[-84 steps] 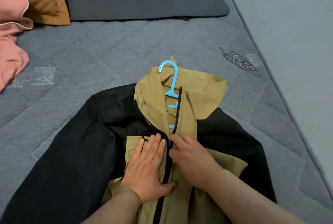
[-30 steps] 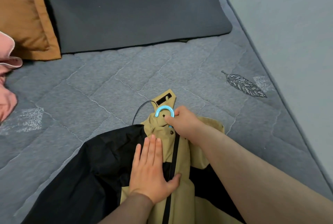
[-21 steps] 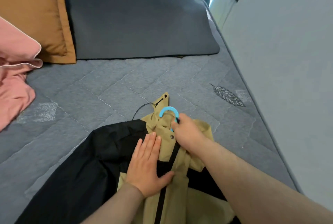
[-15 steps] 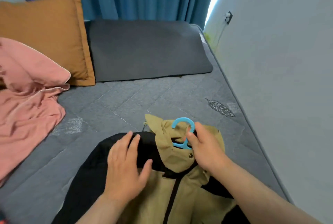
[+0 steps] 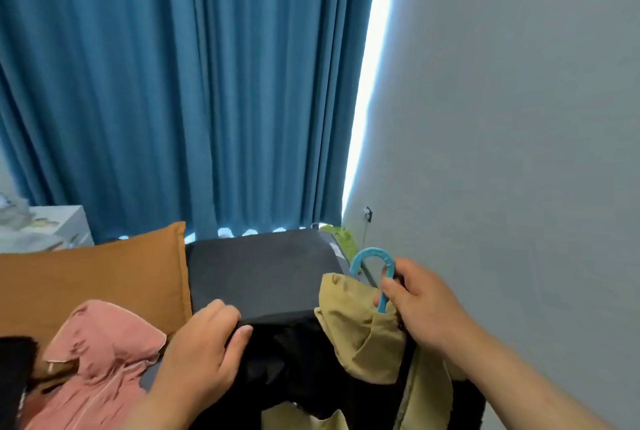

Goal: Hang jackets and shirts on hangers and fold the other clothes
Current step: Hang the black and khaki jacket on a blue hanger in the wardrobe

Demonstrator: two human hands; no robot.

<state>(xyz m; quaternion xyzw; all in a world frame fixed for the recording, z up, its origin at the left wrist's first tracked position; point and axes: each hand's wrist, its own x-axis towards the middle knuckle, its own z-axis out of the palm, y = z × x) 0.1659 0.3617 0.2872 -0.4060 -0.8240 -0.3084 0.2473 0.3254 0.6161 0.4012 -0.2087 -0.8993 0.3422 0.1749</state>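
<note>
At the far left, well away from either grip, a pink garment lies crumpled on the bed against an orange pillow; it is loose and untouched, probably waiting to be folded or hung. A dark item shows at the frame's edge beside it, too cut off to identify.

The left hand forms the left grip: its fingers are curled over the black shoulder of the jacket and its thumb presses in from the side, so it is clasped on that cloth. It seems to be holding the shoulder so the fabric does not slip off the hanger while the garment is raised. Behind this grip sits a dark grey pillow, with blue curtains above.

To the right of the left grip, between the two hands, the jacket hangs with its tan hood slumped forward and the black body dropping below out of view.

The right hand forms the right grip: fingers and thumb are wrapped round the stem of the blue hanger, just under the hook. The hook stands free above this grip, likely kept bare so it can catch a rail. The jacket collar sits directly below and left of the right grip, touching it. Right of that is a plain grey wall.
</note>
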